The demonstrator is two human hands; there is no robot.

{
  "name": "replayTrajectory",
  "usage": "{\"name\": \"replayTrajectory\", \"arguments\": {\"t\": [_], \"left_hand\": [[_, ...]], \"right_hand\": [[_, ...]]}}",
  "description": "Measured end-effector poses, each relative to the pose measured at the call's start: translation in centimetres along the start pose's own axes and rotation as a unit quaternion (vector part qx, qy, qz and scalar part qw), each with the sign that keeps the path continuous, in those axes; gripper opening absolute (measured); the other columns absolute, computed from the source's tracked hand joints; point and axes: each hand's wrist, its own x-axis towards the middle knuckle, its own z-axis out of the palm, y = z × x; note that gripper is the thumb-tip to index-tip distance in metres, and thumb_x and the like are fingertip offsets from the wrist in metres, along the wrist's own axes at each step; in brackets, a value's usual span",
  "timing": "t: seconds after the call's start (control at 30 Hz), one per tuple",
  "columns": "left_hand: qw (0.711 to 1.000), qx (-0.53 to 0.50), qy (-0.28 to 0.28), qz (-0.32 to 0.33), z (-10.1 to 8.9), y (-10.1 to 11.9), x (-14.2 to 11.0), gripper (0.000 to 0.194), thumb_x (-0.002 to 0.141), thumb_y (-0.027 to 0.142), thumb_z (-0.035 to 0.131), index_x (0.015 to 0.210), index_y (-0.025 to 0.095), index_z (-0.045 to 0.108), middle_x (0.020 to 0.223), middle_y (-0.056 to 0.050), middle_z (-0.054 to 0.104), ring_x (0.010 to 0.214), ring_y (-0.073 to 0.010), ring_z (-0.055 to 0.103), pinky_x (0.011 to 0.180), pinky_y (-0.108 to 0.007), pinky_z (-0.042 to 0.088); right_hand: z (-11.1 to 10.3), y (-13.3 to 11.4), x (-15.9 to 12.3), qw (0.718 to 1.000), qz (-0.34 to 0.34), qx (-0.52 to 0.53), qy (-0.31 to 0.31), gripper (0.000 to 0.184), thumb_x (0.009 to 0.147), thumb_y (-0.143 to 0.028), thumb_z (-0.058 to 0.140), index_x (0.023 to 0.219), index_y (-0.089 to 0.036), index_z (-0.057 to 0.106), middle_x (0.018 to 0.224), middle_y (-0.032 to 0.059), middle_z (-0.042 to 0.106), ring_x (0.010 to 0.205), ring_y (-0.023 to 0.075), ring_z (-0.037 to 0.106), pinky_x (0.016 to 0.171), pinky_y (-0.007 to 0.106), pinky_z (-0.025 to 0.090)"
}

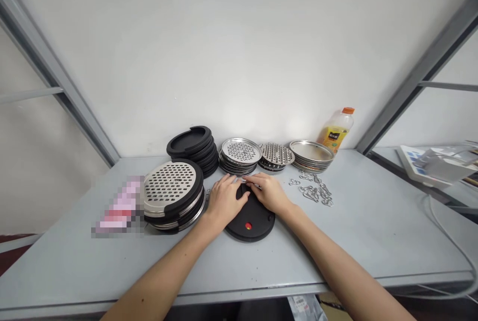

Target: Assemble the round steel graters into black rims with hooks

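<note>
A round black base (251,221) with a small red spot lies flat on the table in front of me. My left hand (227,199) rests over its left far side, thumb on top and fingers curled at the far rim. From the right, my right hand (269,192) reaches the same far rim, its fingers pinched together. A thin bit of bent metal wire (244,179) shows between the fingertips of both hands, mostly hidden by them. Several loose wire clips (315,191) lie to the right of my right hand.
Left stands a stack of grater discs in black rims (172,186). Behind are stacked black rings (192,142), grater plates (241,152), coarser grater plates (277,154) and shallow metal dishes (311,152). A bottle (338,129) stands near the wall. A blurred pink item (121,204) lies far left.
</note>
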Motion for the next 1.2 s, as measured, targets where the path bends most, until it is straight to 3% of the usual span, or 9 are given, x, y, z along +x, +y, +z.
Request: {"name": "replayTrajectory", "arguments": {"t": [0.23,0.4,0.57,0.93,1.2], "left_hand": [[1.000,-0.015,-0.001,0.015,-0.3,0.0,0.0,0.032,0.084,0.030,0.061,0.115,0.020,0.063,0.114,-0.006,0.068,0.106,-0.0230,0.061,0.092,-0.033,0.047],[1.000,-0.015,-0.021,-0.005,-0.3,-0.1,0.0,0.039,0.085,0.033,0.060,0.122,0.020,0.060,0.115,-0.006,0.068,0.104,-0.0240,0.063,0.088,-0.033,0.049],[0.999,-0.008,-0.038,-0.016,-0.5,0.1,0.0,0.039,0.085,0.036,0.059,0.122,0.023,0.060,0.114,-0.006,0.069,0.102,-0.0251,0.064,0.083,-0.033,0.049],[0.996,0.016,-0.062,-0.056,-0.6,0.8,0.3,0.038,0.084,0.037,0.058,0.119,0.022,0.061,0.107,-0.007,0.071,0.100,-0.0238,0.065,0.084,-0.031,0.048],[0.992,0.064,-0.070,-0.081,-0.6,1.7,0.5,0.026,0.086,0.035,0.054,0.100,0.018,0.068,0.090,-0.010,0.072,0.086,-0.0278,0.068,0.073,-0.035,0.049]], "right_hand": [[-0.3,0.1,-0.1,0.999,-0.041,-0.017,-0.017,0.029,0.088,-0.012,0.050,0.107,-0.020,0.070,0.109,0.0065,0.071,0.097,0.0214,0.064,0.084,0.032,0.051],[-0.6,-0.1,-0.3,0.998,-0.013,-0.039,-0.047,0.034,0.088,-0.011,0.049,0.115,-0.022,0.066,0.105,0.0061,0.073,0.091,0.0220,0.069,0.079,0.031,0.053],[-0.5,-0.2,-0.2,0.998,-0.023,-0.018,-0.047,0.033,0.089,-0.012,0.047,0.114,-0.022,0.067,0.115,0.0048,0.069,0.102,0.0208,0.066,0.087,0.030,0.052],[-0.4,-0.4,-0.1,0.999,-0.006,-0.024,-0.045,0.033,0.088,-0.009,0.047,0.107,-0.022,0.070,0.105,0.0044,0.072,0.091,0.0200,0.069,0.080,0.028,0.052],[0.0,-0.1,0.1,0.999,-0.031,-0.029,-0.005,0.032,0.087,-0.009,0.048,0.104,-0.022,0.072,0.096,0.0063,0.072,0.087,0.0210,0.062,0.077,0.031,0.050]]}}
